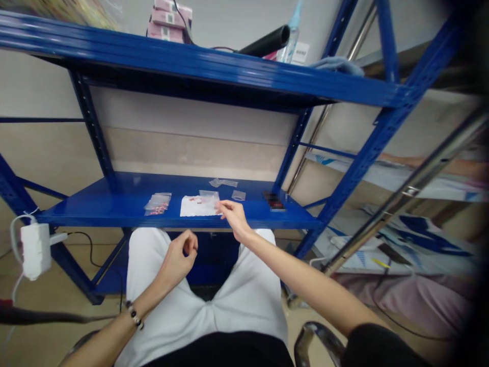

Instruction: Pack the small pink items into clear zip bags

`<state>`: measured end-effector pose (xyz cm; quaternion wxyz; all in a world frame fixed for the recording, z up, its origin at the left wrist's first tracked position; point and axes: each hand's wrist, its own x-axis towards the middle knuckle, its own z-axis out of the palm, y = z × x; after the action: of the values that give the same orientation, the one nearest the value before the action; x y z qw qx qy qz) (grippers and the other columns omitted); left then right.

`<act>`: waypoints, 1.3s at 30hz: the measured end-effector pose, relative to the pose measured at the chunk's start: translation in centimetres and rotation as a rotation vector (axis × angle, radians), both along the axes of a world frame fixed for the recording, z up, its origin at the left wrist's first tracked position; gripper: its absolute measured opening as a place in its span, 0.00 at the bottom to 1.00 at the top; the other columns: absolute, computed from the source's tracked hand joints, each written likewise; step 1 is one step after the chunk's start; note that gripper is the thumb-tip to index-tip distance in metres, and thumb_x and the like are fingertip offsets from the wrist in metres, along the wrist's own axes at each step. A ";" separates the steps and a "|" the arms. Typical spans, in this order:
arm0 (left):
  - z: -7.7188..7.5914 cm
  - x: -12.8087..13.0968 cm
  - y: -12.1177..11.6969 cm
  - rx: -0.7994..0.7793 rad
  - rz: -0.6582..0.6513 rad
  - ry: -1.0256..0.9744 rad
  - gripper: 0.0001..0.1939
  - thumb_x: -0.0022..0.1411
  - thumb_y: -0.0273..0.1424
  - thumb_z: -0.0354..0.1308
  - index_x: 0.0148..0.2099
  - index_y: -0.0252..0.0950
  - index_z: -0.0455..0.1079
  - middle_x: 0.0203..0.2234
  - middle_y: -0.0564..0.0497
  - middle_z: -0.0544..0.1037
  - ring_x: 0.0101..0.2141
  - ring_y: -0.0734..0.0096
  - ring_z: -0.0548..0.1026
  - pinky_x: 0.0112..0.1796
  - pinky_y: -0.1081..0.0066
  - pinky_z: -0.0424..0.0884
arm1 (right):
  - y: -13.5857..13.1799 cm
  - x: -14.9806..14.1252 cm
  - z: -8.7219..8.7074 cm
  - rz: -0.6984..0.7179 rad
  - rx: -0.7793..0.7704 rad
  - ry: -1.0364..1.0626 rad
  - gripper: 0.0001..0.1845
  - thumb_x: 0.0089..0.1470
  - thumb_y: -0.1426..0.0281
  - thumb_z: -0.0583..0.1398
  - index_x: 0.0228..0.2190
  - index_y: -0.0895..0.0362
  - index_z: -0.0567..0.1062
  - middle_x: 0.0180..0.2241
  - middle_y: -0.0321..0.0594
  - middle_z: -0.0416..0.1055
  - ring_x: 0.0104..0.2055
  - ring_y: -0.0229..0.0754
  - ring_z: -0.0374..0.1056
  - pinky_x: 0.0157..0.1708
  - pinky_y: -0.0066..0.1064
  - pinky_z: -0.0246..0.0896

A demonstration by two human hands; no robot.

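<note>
My right hand (234, 218) is at the front of the blue shelf, its thumb and fingertips pinched together by the right edge of a white sheet (189, 208). What the pinch holds is too small to make out. A small clear zip bag (208, 194) lies over the sheet's back edge, close to those fingertips. Several tiny reddish pieces (194, 199) rest on the sheet. Above my lap, short of the shelf edge, my left hand (182, 255) has its fingers curled towards the thumb, with nothing visible in them. Left of the sheet lie overlapping clear bags (158, 203) with small red pieces inside.
More clear bags (223, 182) lie at the back of the blue shelf (126, 191), and a single bag (239, 195) nearer. A pixelated dark object (274, 201) is at the right. The upper shelf (191, 65) overhangs. A white power strip (35, 250) hangs at left.
</note>
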<state>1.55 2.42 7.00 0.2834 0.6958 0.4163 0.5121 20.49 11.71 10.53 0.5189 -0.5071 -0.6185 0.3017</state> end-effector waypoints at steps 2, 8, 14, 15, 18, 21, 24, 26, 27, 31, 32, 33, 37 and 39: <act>0.7 -0.1 -0.4 0.231 0.090 0.167 0.18 0.53 0.29 0.57 0.48 0.36 0.66 0.48 0.42 0.72 0.48 0.58 0.70 0.47 0.60 0.67 | -5.4 -0.5 -1.7 0.106 -0.059 0.182 0.15 0.53 0.59 0.62 0.34 0.58 0.79 0.34 0.43 0.78 0.35 0.43 0.73 0.28 0.27 0.63; -1.0 0.6 -0.4 0.442 -0.083 0.627 0.41 0.61 0.36 0.57 0.70 0.36 0.42 0.64 0.39 0.59 0.64 0.51 0.54 0.62 0.49 0.49 | -12.4 -1.1 -5.2 0.231 -0.245 0.420 0.09 0.46 0.65 0.67 0.29 0.56 0.75 0.24 0.37 0.74 0.28 0.40 0.71 0.30 0.30 0.65; -2.8 1.0 -0.1 0.412 -0.140 0.703 0.26 0.66 0.30 0.49 0.65 0.32 0.53 0.57 0.38 0.66 0.60 0.53 0.60 0.60 0.50 0.53 | -11.2 -1.1 -6.0 0.293 -0.190 0.352 0.07 0.46 0.67 0.66 0.28 0.58 0.76 0.26 0.36 0.73 0.28 0.38 0.69 0.33 0.29 0.65; -2.8 0.9 -0.1 0.383 -0.144 0.689 0.24 0.66 0.30 0.49 0.62 0.32 0.56 0.55 0.38 0.67 0.58 0.52 0.62 0.59 0.51 0.55 | -11.0 -1.0 -5.9 0.297 -0.184 0.325 0.07 0.48 0.67 0.66 0.29 0.58 0.76 0.26 0.37 0.74 0.28 0.38 0.69 0.33 0.29 0.64; -2.4 0.6 0.0 0.283 -0.117 0.615 0.18 0.66 0.29 0.48 0.56 0.30 0.61 0.47 0.39 0.69 0.50 0.54 0.66 0.52 0.53 0.63 | -10.6 -0.3 -5.1 0.233 -0.116 0.238 0.11 0.52 0.63 0.63 0.34 0.58 0.77 0.29 0.39 0.75 0.31 0.40 0.70 0.34 0.31 0.65; -1.5 0.1 0.2 0.202 -0.087 0.492 0.17 0.67 0.30 0.45 0.56 0.32 0.60 0.45 0.40 0.69 0.47 0.57 0.67 0.50 0.55 0.65 | -10.5 0.6 -3.4 0.107 0.075 0.083 0.11 0.56 0.63 0.61 0.38 0.56 0.76 0.33 0.41 0.75 0.35 0.42 0.71 0.36 0.32 0.66; -0.5 -0.1 0.4 0.178 -0.143 0.378 0.20 0.69 0.30 0.43 0.61 0.36 0.56 0.51 0.41 0.68 0.52 0.59 0.65 0.54 0.56 0.62 | -10.9 1.1 -1.7 0.138 0.304 -0.107 0.10 0.60 0.68 0.58 0.41 0.54 0.77 0.40 0.43 0.74 0.42 0.44 0.70 0.42 0.36 0.66; 0.0 -0.1 0.5 0.166 -0.202 0.322 0.21 0.69 0.29 0.43 0.63 0.38 0.55 0.54 0.42 0.67 0.54 0.60 0.65 0.56 0.57 0.61 | -11.4 1.1 -0.8 0.207 0.428 -0.203 0.11 0.61 0.71 0.57 0.43 0.52 0.78 0.44 0.44 0.74 0.47 0.45 0.69 0.48 0.40 0.65; 0.2 0.0 0.6 0.152 -0.234 0.299 0.21 0.69 0.29 0.44 0.63 0.39 0.55 0.55 0.43 0.68 0.54 0.61 0.65 0.57 0.57 0.61 | -11.6 1.1 -0.5 0.239 0.478 -0.242 0.13 0.61 0.72 0.56 0.44 0.50 0.78 0.45 0.43 0.74 0.49 0.46 0.69 0.50 0.42 0.65; 0.6 0.4 0.5 0.115 -0.331 0.276 0.19 0.70 0.32 0.45 0.62 0.40 0.58 0.54 0.43 0.69 0.54 0.61 0.66 0.56 0.59 0.62 | -11.9 0.8 -0.5 0.324 0.593 -0.377 0.17 0.61 0.76 0.55 0.46 0.48 0.77 0.46 0.43 0.73 0.50 0.47 0.68 0.51 0.45 0.64; 0.6 0.5 0.4 0.121 -0.341 0.290 0.19 0.70 0.33 0.45 0.61 0.40 0.59 0.54 0.44 0.69 0.54 0.61 0.67 0.56 0.59 0.62 | -11.9 0.8 -0.6 0.337 0.604 -0.406 0.18 0.61 0.77 0.55 0.47 0.48 0.76 0.46 0.43 0.73 0.50 0.47 0.68 0.51 0.45 0.65; 0.5 0.6 0.3 0.133 -0.338 0.308 0.18 0.70 0.33 0.45 0.61 0.39 0.60 0.53 0.44 0.70 0.53 0.61 0.67 0.55 0.59 0.63 | -11.9 0.8 -0.9 0.349 0.610 -0.434 0.18 0.60 0.77 0.55 0.47 0.48 0.76 0.46 0.44 0.73 0.50 0.47 0.68 0.51 0.45 0.65; -0.2 0.6 -0.3 0.198 -0.285 0.469 0.17 0.69 0.30 0.45 0.58 0.37 0.62 0.46 0.44 0.73 0.47 0.61 0.69 0.50 0.59 0.65 | -11.8 1.1 -2.0 0.399 0.618 -0.547 0.18 0.60 0.78 0.55 0.49 0.51 0.74 0.46 0.45 0.74 0.52 0.47 0.68 0.50 0.44 0.65; -0.5 0.4 -0.4 0.210 -0.279 0.545 0.18 0.68 0.28 0.47 0.58 0.36 0.63 0.44 0.44 0.73 0.45 0.60 0.69 0.49 0.59 0.66 | -11.8 1.2 -2.4 0.435 0.624 -0.605 0.18 0.60 0.78 0.54 0.49 0.53 0.73 0.46 0.46 0.74 0.53 0.47 0.68 0.50 0.44 0.65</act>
<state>1.97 1.98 6.54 0.1556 0.8832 0.3223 0.3032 21.73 -0.13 8.17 0.3682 -0.2512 -0.8942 0.0421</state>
